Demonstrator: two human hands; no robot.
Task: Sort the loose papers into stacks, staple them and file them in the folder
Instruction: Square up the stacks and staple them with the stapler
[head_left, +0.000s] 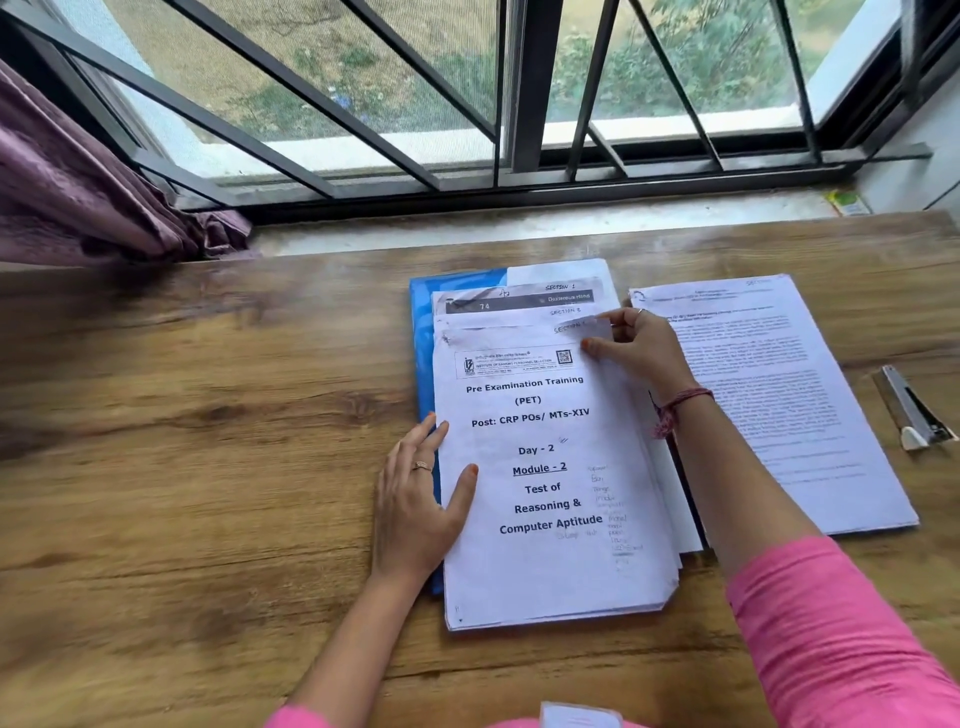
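Head view: a pile of loose papers (550, 499) lies on the blue folder (422, 364) in the middle of the wooden bench (208, 415), long axis running away from the person. The left hand (415, 512) rests flat on the pile's left edge, fingers straight, holding nothing. The right hand (636, 345) has its grip pinched on the top right corner of the upper sheets, near the handwritten section labels. A second stack (779, 415) lies just right of the folder, beyond the right forearm, and the stapler (909, 413) sits further right. Judging by this, the right hand is nearer to both, so any sheet lifted would travel rightward
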